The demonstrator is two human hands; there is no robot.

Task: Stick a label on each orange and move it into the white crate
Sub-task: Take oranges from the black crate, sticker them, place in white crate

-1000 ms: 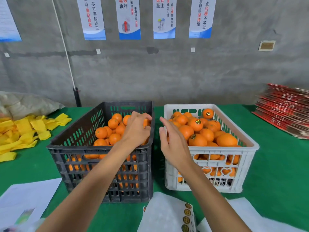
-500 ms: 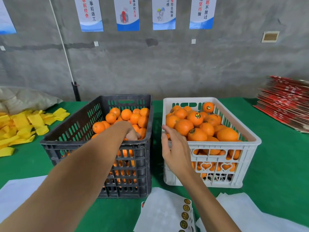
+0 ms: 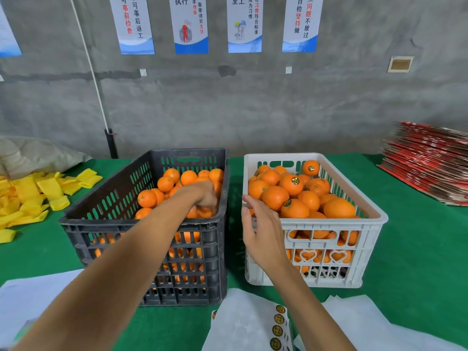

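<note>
Left hand [image 3: 206, 196] reaching into dark slatted plastic crate [image 3: 141, 225] of oranges (grip hidden, cannot tell); right hand [image 3: 258, 229] loosely spread, holding nothing; next, lift one out for labelling.

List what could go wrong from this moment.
1. The white crate is heaped above its rim; another orange may roll off onto the green table.
2. The left hand digs among oranges in the black crate; its grip is hidden, so a fumble is possible.
</note>
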